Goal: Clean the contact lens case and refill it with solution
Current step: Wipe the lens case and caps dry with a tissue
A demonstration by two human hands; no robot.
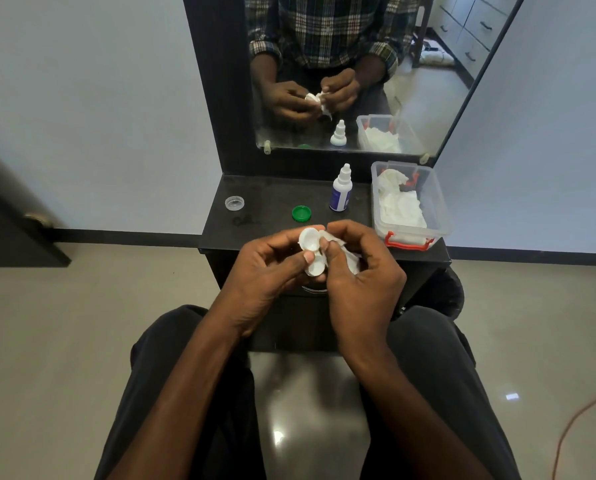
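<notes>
Both hands are working at mid-frame, just over the near edge of a narrow black shelf (282, 199), with bare floor lying open on both sides. The left hand (272, 268) is gripping a white lens case (311, 245) with curled fingers; the right hand (362, 275) is pinching a tissue (350, 259) against it. A clear cap (234, 203), a green cap (301, 213), a solution bottle (340, 190) and a tissue box (441, 209) are sitting behind, below a mirror (428, 91).

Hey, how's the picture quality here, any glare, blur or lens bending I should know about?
Head view: wide-angle bending bows the mirror frame and walls outward; bright glare patches sit on the glossy floor; the lens case and tissue in the hands look slightly washed out and soft; the bottle label is unreadable.
</notes>
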